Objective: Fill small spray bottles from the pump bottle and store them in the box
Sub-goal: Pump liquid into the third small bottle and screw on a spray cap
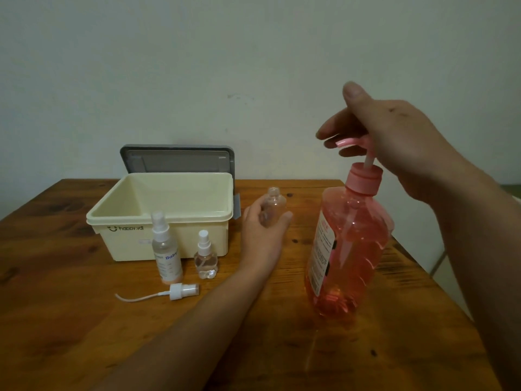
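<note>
A big pink pump bottle (pixel 349 249) full of pink liquid stands on the wooden table (pixel 70 320) at the right. My right hand (pixel 394 136) is on its pump head (pixel 352 142); the nozzle sits between my fingers and my thumb points up. The pump stem is raised. My left hand (pixel 262 232) grips a small clear uncapped bottle (pixel 274 203), upright, just left of the pump bottle and below the nozzle's level. A cream storage box (pixel 112 218) stands open at the left.
The box's grey lid (pixel 177 159) leans on the wall behind it. In front of the box stand a tall capped spray bottle (pixel 166 249) and a short capped one (pixel 205 256). A loose white spray cap with its tube (pixel 180 291) lies on the table.
</note>
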`<state>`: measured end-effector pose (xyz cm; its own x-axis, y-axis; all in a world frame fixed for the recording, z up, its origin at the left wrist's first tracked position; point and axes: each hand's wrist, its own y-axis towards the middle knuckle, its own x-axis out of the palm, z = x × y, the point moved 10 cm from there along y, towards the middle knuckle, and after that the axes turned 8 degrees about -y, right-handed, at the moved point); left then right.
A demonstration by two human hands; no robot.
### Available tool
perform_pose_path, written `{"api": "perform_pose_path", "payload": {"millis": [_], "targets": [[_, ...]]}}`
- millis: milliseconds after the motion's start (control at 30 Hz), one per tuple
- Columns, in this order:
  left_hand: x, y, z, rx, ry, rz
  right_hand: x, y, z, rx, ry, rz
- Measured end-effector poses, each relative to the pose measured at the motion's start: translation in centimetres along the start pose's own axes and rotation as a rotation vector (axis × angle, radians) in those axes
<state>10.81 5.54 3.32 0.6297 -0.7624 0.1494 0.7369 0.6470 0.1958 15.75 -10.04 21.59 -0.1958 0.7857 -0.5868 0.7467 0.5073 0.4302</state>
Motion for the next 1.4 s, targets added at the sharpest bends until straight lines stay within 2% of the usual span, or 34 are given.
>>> {"api": "perform_pose_path", "payload": {"millis": [200, 467, 967, 1400], "targets": [[1.1, -1.9, 6.0, 0.146, -0.069, -0.136, -0.3, 1.3, -0.7, 0.034, 0.038, -0.060], [2.8, -3.4, 10.4, 0.270, -0.061, -0.303, 0.2, 2.3, -1.5, 0.044, -0.041, -0.149], [2.5, -3.5, 11.6, 0.291, -0.114, -0.305, 1.5, 3.6, -1.1, 0.072, -0.095, -0.256], [2.7, -4.2, 11.2, 0.250, -0.149, -0.346, 2.8, 4.4, -0.9, 0.031, -0.464, -0.364]]}}
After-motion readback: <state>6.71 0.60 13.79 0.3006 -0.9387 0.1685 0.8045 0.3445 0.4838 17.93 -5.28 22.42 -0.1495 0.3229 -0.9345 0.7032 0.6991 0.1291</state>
